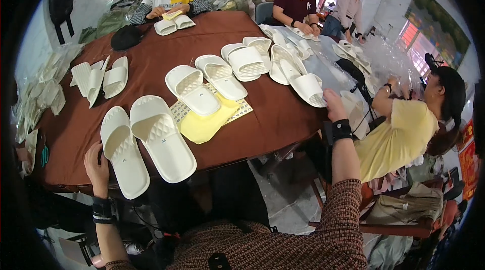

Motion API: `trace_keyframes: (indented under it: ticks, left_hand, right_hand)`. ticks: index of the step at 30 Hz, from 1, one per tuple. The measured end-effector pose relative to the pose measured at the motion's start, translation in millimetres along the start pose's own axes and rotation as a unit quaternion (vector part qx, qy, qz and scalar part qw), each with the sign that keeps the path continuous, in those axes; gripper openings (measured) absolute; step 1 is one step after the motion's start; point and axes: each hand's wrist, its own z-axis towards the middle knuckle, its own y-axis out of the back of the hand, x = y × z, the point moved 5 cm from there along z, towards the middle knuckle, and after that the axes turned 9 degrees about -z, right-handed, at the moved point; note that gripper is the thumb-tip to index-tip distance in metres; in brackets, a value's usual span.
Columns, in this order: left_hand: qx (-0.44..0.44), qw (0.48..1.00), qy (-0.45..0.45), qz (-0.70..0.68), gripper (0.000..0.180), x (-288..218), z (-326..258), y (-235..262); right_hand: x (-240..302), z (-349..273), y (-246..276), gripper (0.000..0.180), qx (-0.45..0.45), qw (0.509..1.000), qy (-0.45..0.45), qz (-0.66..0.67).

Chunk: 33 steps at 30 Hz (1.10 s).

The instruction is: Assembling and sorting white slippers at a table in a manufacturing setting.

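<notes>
Two large white slippers, the left slipper [130, 171] and the one beside it [174, 154], lie at the near table edge, their soles jutting past it. My left hand [96, 166] is at the outer side of the left slipper, fingers loosely bent and apart, holding nothing that I can see. Reaching far right, my right hand [334, 104] is closed at the end of a white slipper [307, 86]; its fingertips are partly hidden. That slipper overlaps another one. More white slippers [194, 93] run across the middle, beside yellow paper and a printed label sheet [241, 111].
The brown-covered table [136, 57] holds more slippers [115, 78] and a black cap [126, 38] at left. Teal scissors [45, 155] hang at the left edge. A co-worker in yellow [399, 133] is close on my right; others work across the table.
</notes>
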Motion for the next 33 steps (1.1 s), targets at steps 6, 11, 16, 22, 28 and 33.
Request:
trace_keyframes:
  ticks: [6,11,16,22,28,33]
  left_hand:
    - [0.004,1.0,0.0,0.007,0.027,3,-5,4]
    - [0.004,1.0,0.004,0.007,0.027,6,-4,3]
    - [-0.002,1.0,0.003,0.005,0.027,0,-1,0]
    - [0.002,1.0,0.01,0.001,0.026,-6,3,3]
    - [0.006,1.0,0.011,-0.002,0.026,-2,-3,4]
    - [0.002,1.0,0.006,-0.001,0.028,-5,-5,12]
  right_hand:
    - [7,-12,-26,0.036,-0.045,0.998,-0.036,0.011]
    - [38,-34,-17,0.031,-0.11,0.989,0.05,-0.083]
    - [84,-49,-20,0.026,-0.165,0.97,0.135,-0.117]
    - [166,-94,-73,0.024,-0.074,0.97,0.23,-0.028]
    - [236,-168,-166,0.02,0.101,0.95,0.293,0.031]
    - [261,-230,-226,0.021,0.241,0.92,0.296,0.091]
